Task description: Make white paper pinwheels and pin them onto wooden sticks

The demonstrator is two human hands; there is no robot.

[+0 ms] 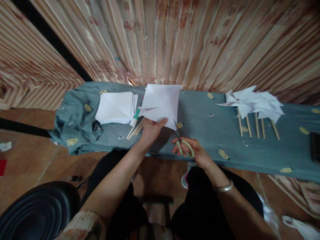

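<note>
My left hand (152, 130) grips a square white sheet of paper (162, 100) by its near edge, thumb on top. A slit shows at the sheet's left near part. In my right hand (191, 148) is a pair of scissors (179, 138) with pale green handles, its blades at the sheet's near right corner. Under and left of the sheet lie several thin wooden sticks (136, 129) and a white-and-green glue tube (135, 116). Farther left is a stack of white paper (116, 106).
Several white paper pinwheels (255, 101) on wooden sticks lie at the right of the narrow cloth-covered table (205, 130). A dark object (315, 146) is at the right edge. Striped curtains (160, 40) hang behind. A black round stool (40, 213) stands at lower left.
</note>
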